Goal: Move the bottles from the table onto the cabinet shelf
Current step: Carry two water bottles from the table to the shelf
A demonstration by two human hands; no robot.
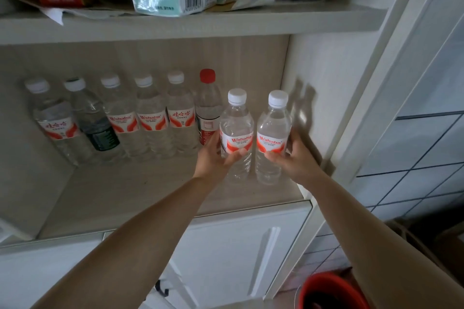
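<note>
On the cabinet shelf [155, 190], each hand's grip wraps one upright bottle: left hand [216, 158], right hand [292, 155].

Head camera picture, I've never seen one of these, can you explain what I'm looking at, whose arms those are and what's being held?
There is no machine here. A person wears a wide-angle camera on the head, looking forward and down, so the two bare arms reaching in from below are their own.

They face an open cabinet shelf. Along its back stands a row of six bottles: five clear ones with white caps and one with a red cap.

The left hand grips one water bottle, and the right hand grips another. Both bottles are upright, side by side, at the right end of the shelf in front of the row. Whether they already rest on the shelf is hard to tell.

The upper shelf holds cartons and boxes. A red bucket sits on the floor at lower right.
</note>
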